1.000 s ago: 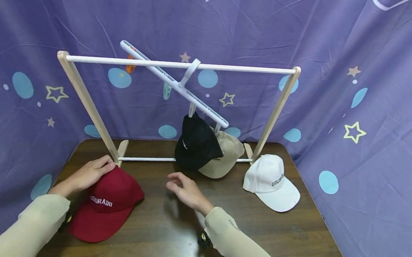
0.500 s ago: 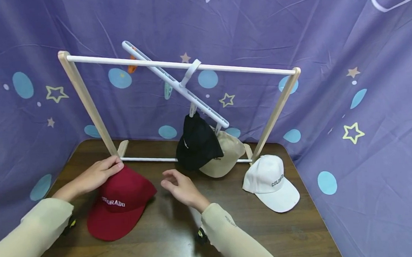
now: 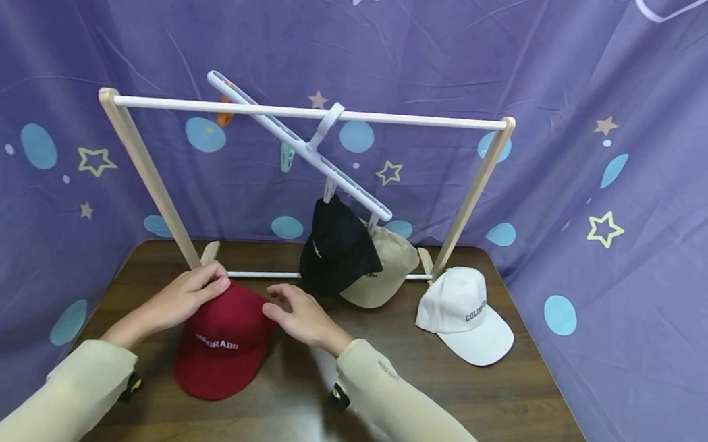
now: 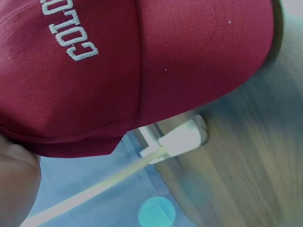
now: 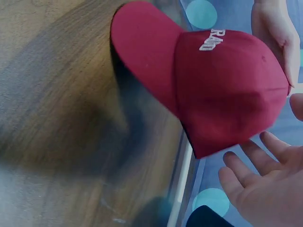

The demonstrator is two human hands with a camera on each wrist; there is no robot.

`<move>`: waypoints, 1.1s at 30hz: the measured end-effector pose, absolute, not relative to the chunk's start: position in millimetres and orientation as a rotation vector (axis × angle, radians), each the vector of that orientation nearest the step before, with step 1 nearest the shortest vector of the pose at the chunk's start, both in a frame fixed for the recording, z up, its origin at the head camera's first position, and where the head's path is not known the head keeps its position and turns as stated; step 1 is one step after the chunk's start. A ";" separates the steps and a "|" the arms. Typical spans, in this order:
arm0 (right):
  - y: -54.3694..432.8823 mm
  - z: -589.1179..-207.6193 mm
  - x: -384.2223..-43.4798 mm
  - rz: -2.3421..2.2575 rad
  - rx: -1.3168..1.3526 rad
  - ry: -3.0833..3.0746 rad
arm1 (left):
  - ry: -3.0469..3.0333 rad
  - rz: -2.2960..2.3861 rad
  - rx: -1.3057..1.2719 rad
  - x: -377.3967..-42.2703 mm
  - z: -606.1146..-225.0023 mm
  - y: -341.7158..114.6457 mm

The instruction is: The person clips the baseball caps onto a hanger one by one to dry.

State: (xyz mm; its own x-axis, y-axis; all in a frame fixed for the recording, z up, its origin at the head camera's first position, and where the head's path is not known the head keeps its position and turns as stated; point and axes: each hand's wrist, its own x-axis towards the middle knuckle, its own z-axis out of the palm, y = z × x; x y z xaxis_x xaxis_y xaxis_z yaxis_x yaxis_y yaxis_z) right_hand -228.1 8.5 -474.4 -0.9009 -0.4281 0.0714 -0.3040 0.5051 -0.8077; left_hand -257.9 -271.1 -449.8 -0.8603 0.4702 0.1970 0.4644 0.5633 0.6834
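Observation:
A red baseball cap (image 3: 224, 344) with white lettering hangs brim down above the table. My left hand (image 3: 179, 300) grips it by its upper back edge; in the left wrist view the cap (image 4: 85, 85) covers most of that hand. To the right of the cap is my right hand (image 3: 304, 319), fingers loosely bent. In the right wrist view the fingers of my right hand (image 5: 270, 184) lie at the cap's lower edge; whether they touch it I cannot tell. A black cap (image 3: 337, 249) and a beige cap (image 3: 387, 266) hang from clips on a pale blue hanger (image 3: 301, 146).
The hanger's hook sits over the white top bar (image 3: 421, 117) of a wooden-legged rack. An orange clip (image 3: 224, 112) and a teal clip (image 3: 286, 157) hang on the hanger's left half. A white cap (image 3: 466, 315) lies at the right of the brown table (image 3: 438, 405).
My left hand has carried the red cap to the right, away from the rack's left leg. My right hand has moved slightly left and up, closer to the cap.

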 end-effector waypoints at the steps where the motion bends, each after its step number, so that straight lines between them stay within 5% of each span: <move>1: 7.5 -472.9 -229.0 -1.356 -0.649 2.602 | 2.769 1.214 0.844 -257.1 -448.1 -269.0; 33: 13.0 -437.2 -251.9 -1.266 -0.831 2.699 | 2.810 1.152 0.894 -258.0 -421.2 -249.1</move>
State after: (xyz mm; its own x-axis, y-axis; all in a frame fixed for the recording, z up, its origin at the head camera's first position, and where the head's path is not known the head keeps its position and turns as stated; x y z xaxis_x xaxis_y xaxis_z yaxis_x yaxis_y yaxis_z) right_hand -251.9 13.0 -437.2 -0.8548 -0.4874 0.1784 -0.4488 0.5213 -0.7258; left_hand -258.0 -249.1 -421.2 -0.8401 0.4926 0.2271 0.5102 0.5757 0.6390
